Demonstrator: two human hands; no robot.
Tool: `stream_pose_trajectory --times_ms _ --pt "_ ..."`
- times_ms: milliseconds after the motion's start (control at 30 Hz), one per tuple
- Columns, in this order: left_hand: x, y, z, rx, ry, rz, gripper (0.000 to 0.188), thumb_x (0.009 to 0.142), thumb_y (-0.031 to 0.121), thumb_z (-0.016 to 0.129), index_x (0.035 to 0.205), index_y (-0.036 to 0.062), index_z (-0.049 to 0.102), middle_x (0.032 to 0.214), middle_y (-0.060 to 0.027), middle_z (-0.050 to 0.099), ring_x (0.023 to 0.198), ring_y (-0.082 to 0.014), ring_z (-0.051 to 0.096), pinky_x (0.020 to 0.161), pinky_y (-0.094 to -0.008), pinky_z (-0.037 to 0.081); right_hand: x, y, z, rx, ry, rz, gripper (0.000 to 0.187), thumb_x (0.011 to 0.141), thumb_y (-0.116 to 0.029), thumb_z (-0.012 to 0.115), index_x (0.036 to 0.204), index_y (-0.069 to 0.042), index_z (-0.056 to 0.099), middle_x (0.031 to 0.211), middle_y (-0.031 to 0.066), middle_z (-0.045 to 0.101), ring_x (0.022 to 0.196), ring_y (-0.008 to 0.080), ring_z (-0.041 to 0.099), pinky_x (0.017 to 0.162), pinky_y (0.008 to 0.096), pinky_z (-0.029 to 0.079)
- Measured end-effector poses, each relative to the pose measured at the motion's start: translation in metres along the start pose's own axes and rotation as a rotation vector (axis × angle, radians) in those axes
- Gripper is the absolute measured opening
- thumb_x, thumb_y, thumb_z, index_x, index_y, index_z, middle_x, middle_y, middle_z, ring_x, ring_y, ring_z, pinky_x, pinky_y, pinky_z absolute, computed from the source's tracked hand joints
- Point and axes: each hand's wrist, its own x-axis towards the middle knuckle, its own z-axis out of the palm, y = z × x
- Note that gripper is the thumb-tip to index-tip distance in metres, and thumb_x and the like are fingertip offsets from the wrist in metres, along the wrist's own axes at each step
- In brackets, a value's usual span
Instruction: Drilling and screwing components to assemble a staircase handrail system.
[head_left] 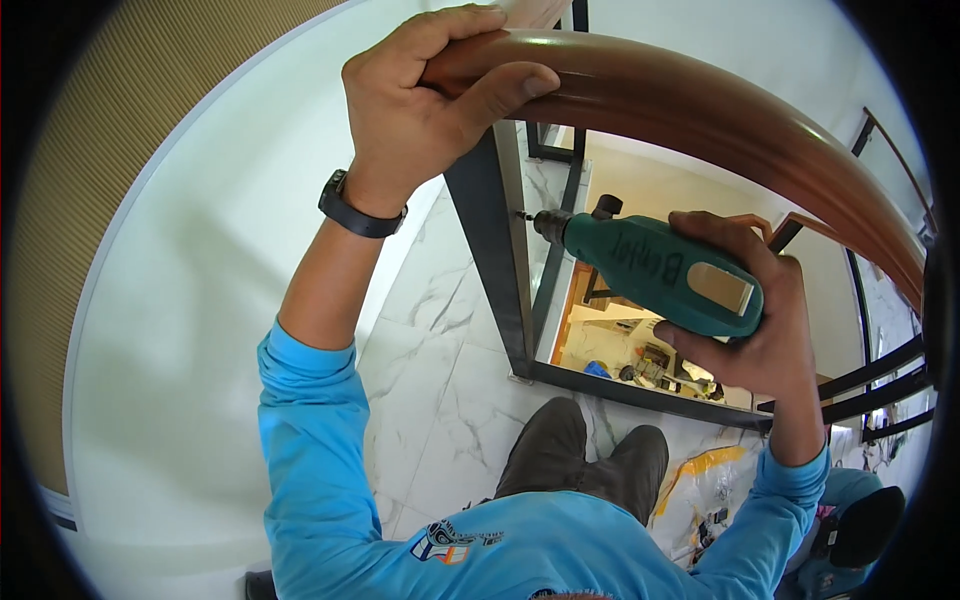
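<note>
**Head view: steep look down past both hands**

Fisheye on the wearer's head, left one of a pair — upright, facing down and forward. Left hand [415, 120] and right hand [768, 360] fairly close to the lens; blue shirt [540, 545] below both, seen from above. Handrail [690, 95] sweeps from the left hand over and beyond the right, toward the rim. Farther off — marble-look floor [430, 350] below the left hand, a lower level [607, 340] left of the right hand.

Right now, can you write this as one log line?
left hand: fingers gripping brown handrail | right hand: holding green drill | bit: pointed at black post
</note>
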Motion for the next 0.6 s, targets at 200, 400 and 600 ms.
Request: stream_pose_trajectory --times_ms 200,400,600 --pt "0.001 -0.008 0.001 -0.014 -0.011 0.021 0.047 0.079 0.019 0.087 0.115 -0.0033 0.067 0.098 -0.0142 0.073 0.087 -0.017 0.067 0.078 -0.0281 0.054 0.008 0.03 -0.011 0.114 -0.023 0.081 0.066 0.065 -0.013 0.087 0.125 -0.006 0.061 0.118 0.0127 0.069 0.102 0.0257 0.071 0.091 0.0343 0.054" --pt "0.0 -0.011 0.004 -0.029 -0.035 0.015 0.048 0.083 0.024 0.083 0.12 -0.0015 0.066 0.105 -0.0156 0.072 0.093 -0.0178 0.067 0.083 -0.0285 0.053 0.01 0.055 -0.011 0.245 0.032 0.09 0.067 0.066 -0.022 0.093 0.123 -0.007 0.061 0.125 0.0104 0.063 0.108 0.0228 0.066 0.089 0.0342 0.055" --pt "0.001 -0.009 0.002 0.108 -0.03 -0.051 0.038 0.081 0.018 0.083 0.112 0.0008 0.071 0.106 -0.0118 0.074 0.096 -0.0198 0.071 0.085 -0.0291 0.055 0.018 0.089 -0.012 0.593 -0.012 0.698 0.063 0.073 -0.022 0.087 0.123 0.002 0.056 0.1 0.0168 0.068 0.067 0.0175 0.068 0.058 0.026 0.057"
